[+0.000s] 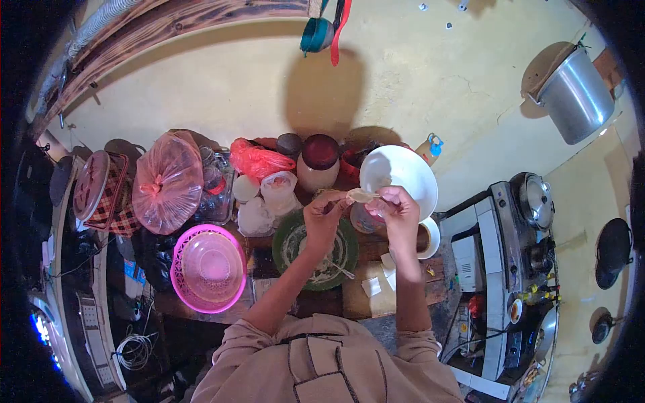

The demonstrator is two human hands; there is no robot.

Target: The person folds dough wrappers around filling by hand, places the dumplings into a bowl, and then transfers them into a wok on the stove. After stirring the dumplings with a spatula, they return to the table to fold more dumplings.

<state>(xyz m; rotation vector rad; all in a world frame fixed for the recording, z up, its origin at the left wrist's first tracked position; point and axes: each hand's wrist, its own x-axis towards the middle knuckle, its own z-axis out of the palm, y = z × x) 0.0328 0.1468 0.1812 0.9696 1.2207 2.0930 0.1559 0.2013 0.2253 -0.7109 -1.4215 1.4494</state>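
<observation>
A small, pale, soft-looking piece like folded dough is held up between my two hands. The fingers of my left hand pinch its left end, and my right hand is closed on the right end. Below my left forearm lies a green plate smeared with a whitish paste, with a metal utensil resting on its right side. Thin white squares lie on a light brown board near my right forearm. Just behind my right hand stands a large white bowl.
A white cup holds dark liquid. Leftward are a pink basket, a tied plastic bag and white packages. A lidded jar stands against the wall. The stove is at the right, beneath a hanging pot.
</observation>
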